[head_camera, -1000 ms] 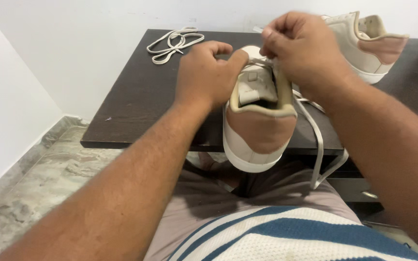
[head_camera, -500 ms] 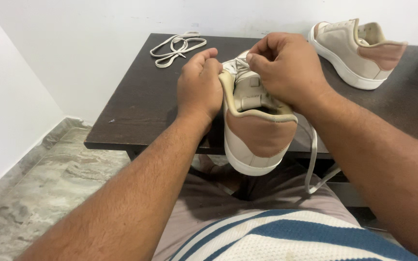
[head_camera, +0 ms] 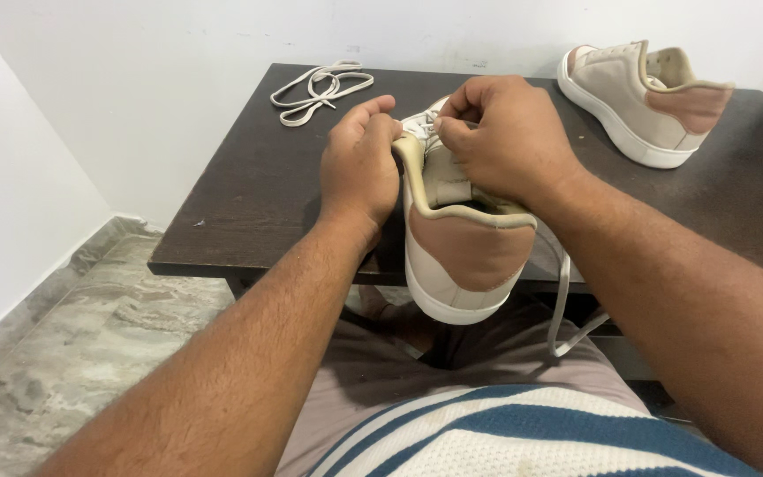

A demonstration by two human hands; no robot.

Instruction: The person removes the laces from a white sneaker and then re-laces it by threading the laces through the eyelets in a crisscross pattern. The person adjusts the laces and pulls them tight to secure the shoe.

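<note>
Here, a beige sneaker (head_camera: 461, 238) with a pink heel patch sits at the near edge of a dark wooden table (head_camera: 249, 194), heel toward the viewer. The left hand (head_camera: 359, 168) grips its side, while the right hand (head_camera: 505, 141) pinches the shoelace (head_camera: 561, 291) at the tongue. A loose lace (head_camera: 320, 87) and second sneaker (head_camera: 642, 102) lie farther back

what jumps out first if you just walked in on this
A beige sneaker with a tan heel patch, held heel-toward-camera at the near edge of the dark table, with the left hand gripping its side and the right hand pinching its lace. The matching sneaker sits far right; a loose lace lies far left.
</note>
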